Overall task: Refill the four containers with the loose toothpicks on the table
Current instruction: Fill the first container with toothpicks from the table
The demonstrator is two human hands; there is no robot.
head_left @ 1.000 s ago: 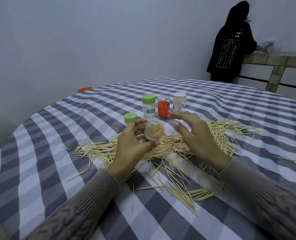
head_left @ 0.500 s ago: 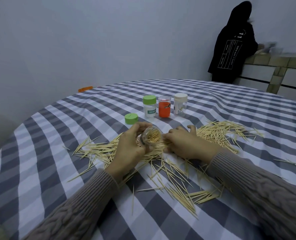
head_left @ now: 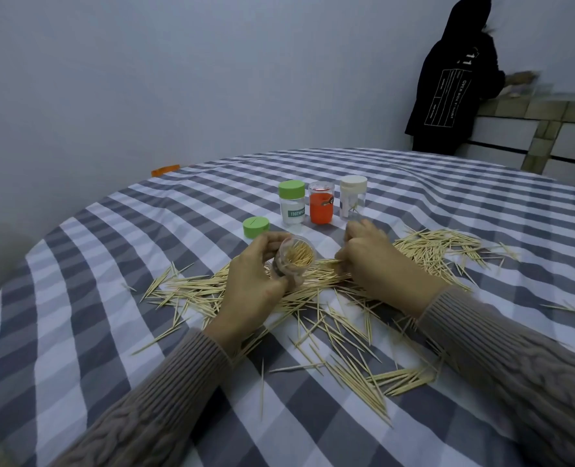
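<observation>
Head view is giving me the fingers first: my left hand (head_left: 256, 288) is curling its fingers and thumb round the open jar (head_left: 293, 261), tipping it so its mouth is facing toward me, and it is looking packed nearly full with toothpick ends; my right hand (head_left: 377, 261) is lying knuckles-up on the pile, fingers curled under and apparently pinching a small bunch of toothpicks (head_left: 323, 262) just beside the jar's mouth, though the fingertips themselves are hiding beneath the hand, so I cannot tell how many sticks they are gripping.

Working outward, loose toothpicks (head_left: 346, 332) are lying scattered across the checked tablecloth (head_left: 94, 315), under and around both hands, with a denser heap (head_left: 441, 247) to the right and another cluster (head_left: 397, 379) nearer me; the loose green lid (head_left: 256, 226) is sitting just behind the jar; three more containers are standing in a row beyond it, a green-capped one (head_left: 292, 205), an orange one (head_left: 321, 203) and a white-capped one (head_left: 352, 200); a person in a dark hooded top (head_left: 454, 85) is standing at a counter far off.

I am judging the risks like this: the jar is tilting while nearly full, so pushing a fresh bunch in could be jamming against the packed ends and levering sticks back out; a loose pinch could be fanning the bunch crosswise over the mouth; my right wrist is resting on the pile, so sliding it could be sweeping sticks toward the table edge.
</observation>
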